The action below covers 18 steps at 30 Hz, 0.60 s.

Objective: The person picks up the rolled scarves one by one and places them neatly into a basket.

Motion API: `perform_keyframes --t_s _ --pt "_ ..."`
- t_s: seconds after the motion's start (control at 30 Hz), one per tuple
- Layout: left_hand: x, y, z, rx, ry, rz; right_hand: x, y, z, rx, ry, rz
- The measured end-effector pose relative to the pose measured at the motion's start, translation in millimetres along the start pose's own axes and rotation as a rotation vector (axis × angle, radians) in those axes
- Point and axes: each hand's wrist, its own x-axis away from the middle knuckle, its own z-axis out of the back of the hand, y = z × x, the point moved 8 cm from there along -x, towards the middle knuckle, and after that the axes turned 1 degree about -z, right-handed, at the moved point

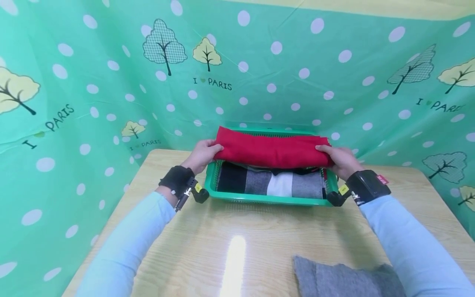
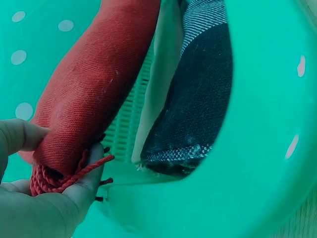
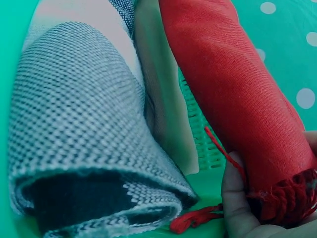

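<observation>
A red fringed scarf (image 1: 272, 150), folded into a long roll, is held level over the back part of a green basket (image 1: 267, 201). My left hand (image 1: 202, 156) pinches its left end, thumb on top and fingers beneath. At the other end, my right hand (image 1: 344, 161) grips the scarf the same way. Red tassels (image 2: 64, 183) hang by the left fingers. Inside the basket, a rolled black, grey and white scarf (image 1: 280, 185) lies along the front. Between it and the red roll, a pale cloth (image 3: 168, 94) shows in the right wrist view.
A grey cloth (image 1: 345, 280) lies at the table's front right, partly under my right forearm. The basket stands toward the back of the wooden table (image 1: 193, 247). Behind and to the sides hangs a green dotted curtain (image 1: 259, 82).
</observation>
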Motion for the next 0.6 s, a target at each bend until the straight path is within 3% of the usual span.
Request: perform_keyframes --t_s 0.6 --pt "-6.0 2.6 -0.2 -0.048 0.017 -0.011 -2.9 1.1 5.6 0.026 0.031 0.016"
